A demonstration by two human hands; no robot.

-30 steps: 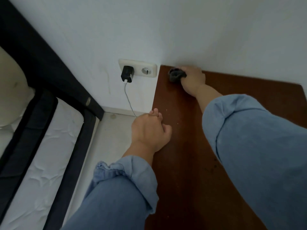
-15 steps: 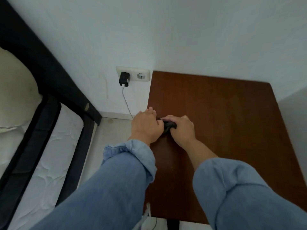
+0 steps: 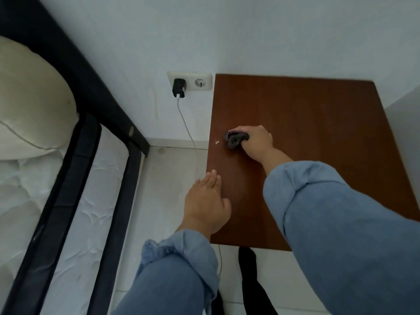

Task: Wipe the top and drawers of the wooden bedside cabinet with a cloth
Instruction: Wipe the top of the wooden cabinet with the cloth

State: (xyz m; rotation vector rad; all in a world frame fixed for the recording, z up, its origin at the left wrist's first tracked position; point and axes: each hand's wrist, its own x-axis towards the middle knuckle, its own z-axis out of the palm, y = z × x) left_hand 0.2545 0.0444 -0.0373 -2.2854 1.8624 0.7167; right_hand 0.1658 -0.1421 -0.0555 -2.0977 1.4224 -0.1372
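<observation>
The wooden bedside cabinet's reddish-brown top [image 3: 318, 123] fills the right of the head view; its drawers are hidden below. My right hand [image 3: 256, 142] grips a bunched dark grey cloth [image 3: 235, 139] and presses it on the top near the left edge. A few pale crumbs [image 3: 216, 141] lie just left of the cloth. My left hand [image 3: 205, 203] is flat, fingers together and extended, resting at the cabinet's left edge near the front, holding nothing.
A white wall socket [image 3: 189, 81] with a black charger [image 3: 179, 88] and white cable [image 3: 189, 133] sits left of the cabinet. A black bed frame [image 3: 109, 98], mattress [image 3: 75, 223] and pillow [image 3: 29, 98] lie at left. Pale floor tiles [image 3: 168, 178] separate them.
My right hand first slid the cloth from the back-left corner forward to meet my left hand, then moved slightly back. My left hand uncurled and shifted toward the front edge. The view tilted.
</observation>
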